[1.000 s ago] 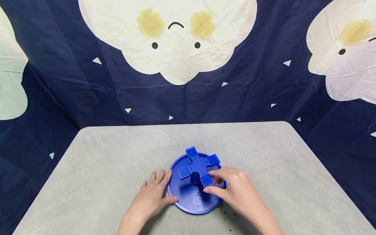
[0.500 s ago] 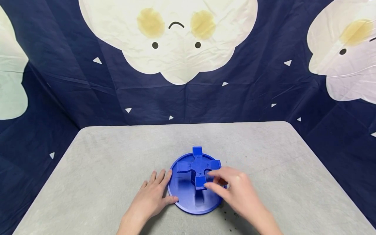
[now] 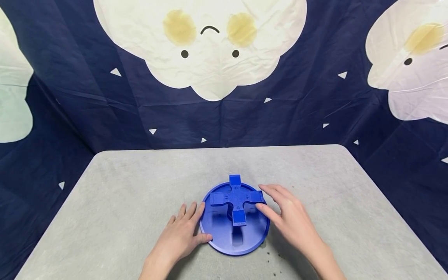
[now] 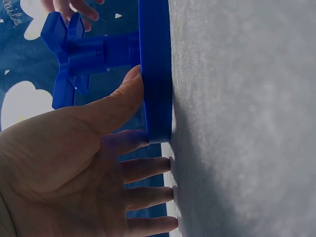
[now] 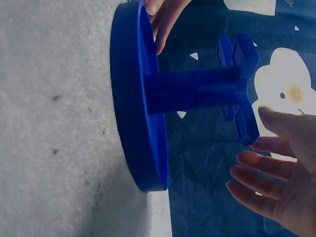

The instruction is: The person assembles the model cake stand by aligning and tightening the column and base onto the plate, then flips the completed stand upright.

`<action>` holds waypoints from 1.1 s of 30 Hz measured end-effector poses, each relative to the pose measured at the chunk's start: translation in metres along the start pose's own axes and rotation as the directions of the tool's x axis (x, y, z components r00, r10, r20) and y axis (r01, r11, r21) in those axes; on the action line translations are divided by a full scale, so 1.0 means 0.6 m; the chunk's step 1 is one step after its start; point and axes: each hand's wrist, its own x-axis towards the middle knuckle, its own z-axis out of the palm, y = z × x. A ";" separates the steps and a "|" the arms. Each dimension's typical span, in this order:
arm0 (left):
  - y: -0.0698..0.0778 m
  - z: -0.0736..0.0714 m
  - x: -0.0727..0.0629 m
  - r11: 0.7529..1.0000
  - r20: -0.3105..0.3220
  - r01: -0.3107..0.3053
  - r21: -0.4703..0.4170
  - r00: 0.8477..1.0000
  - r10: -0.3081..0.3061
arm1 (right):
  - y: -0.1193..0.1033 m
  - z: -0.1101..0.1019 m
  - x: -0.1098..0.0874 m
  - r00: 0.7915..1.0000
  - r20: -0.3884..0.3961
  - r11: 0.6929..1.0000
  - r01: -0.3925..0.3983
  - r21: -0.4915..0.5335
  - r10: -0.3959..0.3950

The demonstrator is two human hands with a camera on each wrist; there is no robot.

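A round blue tray-like base [image 3: 250,243] with a raised rim lies flat on the table. From its centre rises a blue post [image 5: 192,91], topped by a four-armed blue cross [image 3: 237,199] with a number on each arm. My left hand [image 3: 180,233] rests at the base's left rim, thumb on the rim and fingers straight, fingertips down by the table. Beside the cross's right arm, my right hand [image 3: 292,217] has thumb and index finger spread around the arm's end; its fingers are loosely bent, holding nothing. Whether the thumb touches the arm, I cannot tell.
The grey table [image 3: 147,179] extends around the base. Small dark crumbs [image 3: 274,274] lie on it at the front right. A dark blue curtain [image 3: 224,120] with white clouds hangs behind and along both sides.
The cross has turned clockwise, so its arms now point straight ahead, back and sideways. My right hand has let go of the near arm and moved out to the right arm. The left hand stays put.
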 end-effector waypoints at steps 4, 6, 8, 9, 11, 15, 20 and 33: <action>0.001 -0.001 0.001 1.000 0.004 0.001 0.003 1.000 -0.001 | 0.002 0.003 -0.001 1.000 0.000 1.000 0.001 0.015 -0.001; 0.002 -0.002 0.002 1.000 0.012 0.006 0.004 1.000 -0.006 | 0.002 0.003 -0.002 1.000 -0.005 1.000 0.002 0.017 -0.002; 0.003 -0.002 0.002 1.000 0.020 0.013 0.005 1.000 -0.013 | 0.001 0.002 -0.002 1.000 -0.009 1.000 0.004 0.019 -0.004; 0.004 -0.002 0.003 1.000 0.023 0.016 0.004 1.000 -0.016 | 0.001 0.001 -0.002 1.000 -0.009 1.000 0.004 0.018 -0.004; 0.004 -0.002 0.003 1.000 0.027 0.021 0.005 0.999 -0.021 | -0.001 0.000 -0.002 1.000 -0.007 1.000 0.002 0.016 -0.002; 0.004 -0.002 0.003 1.000 0.029 0.025 0.006 0.999 -0.025 | -0.004 -0.002 -0.003 1.000 -0.002 1.000 -0.002 0.013 0.002; 0.003 -0.001 0.002 1.000 0.025 0.023 0.001 0.999 -0.023 | -0.008 -0.007 -0.004 1.000 -0.004 1.000 0.016 0.003 -0.016; 0.002 -0.001 0.001 1.000 0.018 0.015 -0.008 1.000 -0.014 | -0.022 -0.009 -0.006 0.998 0.006 0.998 0.063 -0.032 -0.063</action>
